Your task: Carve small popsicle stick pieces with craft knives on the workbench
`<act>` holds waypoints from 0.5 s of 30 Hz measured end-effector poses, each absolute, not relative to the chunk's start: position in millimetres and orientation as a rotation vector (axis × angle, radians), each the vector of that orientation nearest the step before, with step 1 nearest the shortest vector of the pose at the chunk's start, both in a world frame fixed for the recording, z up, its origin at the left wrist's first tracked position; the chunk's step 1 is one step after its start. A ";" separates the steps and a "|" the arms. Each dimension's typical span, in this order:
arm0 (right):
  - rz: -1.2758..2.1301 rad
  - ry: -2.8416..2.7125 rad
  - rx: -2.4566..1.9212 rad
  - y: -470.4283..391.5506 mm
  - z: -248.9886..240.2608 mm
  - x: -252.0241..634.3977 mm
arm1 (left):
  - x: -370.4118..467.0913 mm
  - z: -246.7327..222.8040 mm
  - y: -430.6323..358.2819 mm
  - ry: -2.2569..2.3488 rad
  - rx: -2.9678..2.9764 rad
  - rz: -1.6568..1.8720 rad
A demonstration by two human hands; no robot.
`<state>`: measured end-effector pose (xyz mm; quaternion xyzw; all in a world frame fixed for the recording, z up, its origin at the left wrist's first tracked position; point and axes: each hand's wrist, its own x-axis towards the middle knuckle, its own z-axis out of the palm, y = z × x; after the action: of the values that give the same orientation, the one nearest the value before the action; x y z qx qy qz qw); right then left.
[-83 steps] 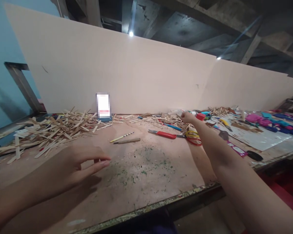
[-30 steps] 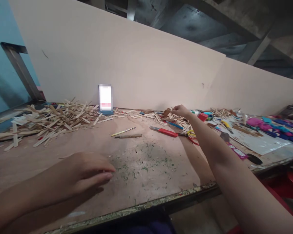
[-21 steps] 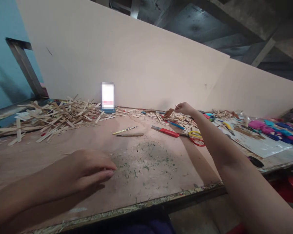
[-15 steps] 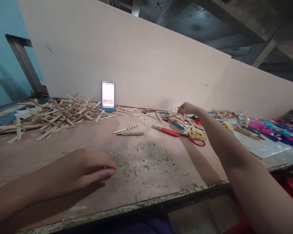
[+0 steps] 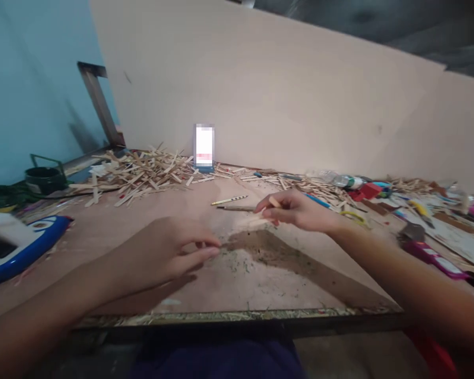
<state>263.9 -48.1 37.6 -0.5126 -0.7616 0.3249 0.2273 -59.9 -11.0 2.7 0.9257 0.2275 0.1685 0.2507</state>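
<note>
The table [image 5: 87,247] carries a tangled wooden heap [image 5: 146,171] toward its far left corner. Nearer the front edge, the left hand [image 5: 185,246] keeps thumb and forefinger narrowly set; whether it pinches anything, I cannot tell. Above mid-table, the right hand [image 5: 290,209] grips pale wooden sticks [image 5: 275,202]: thin, bare, motion-blurred, their number unclear.

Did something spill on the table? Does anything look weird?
Yes: little green bits are scattered across the tabletop toward the front, like crumbs; I can't tell what they are. At the back left, wooden sticks lie crisscrossed in a jumbled heap, not neatly stacked.
</note>
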 end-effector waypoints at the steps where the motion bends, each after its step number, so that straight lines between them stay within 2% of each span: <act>1: 0.957 -2.121 -1.375 -52.7 29.4 248.0 | -60.6 4.1 -13.6 0.644 2.531 0.459; 6: 1.102 -2.274 -1.372 -60.6 -2.4 206.2 | -62.5 -7.0 -20.7 0.778 2.441 0.367; 15: 0.693 -2.326 -1.575 -58.5 9.5 219.9 | -58.4 -18.5 -31.2 0.673 2.608 0.367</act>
<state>219.9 -58.5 9.5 -0.5401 -0.7978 0.2378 0.1239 -58.4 -31.2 -18.5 0.9380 0.2422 0.1318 0.2100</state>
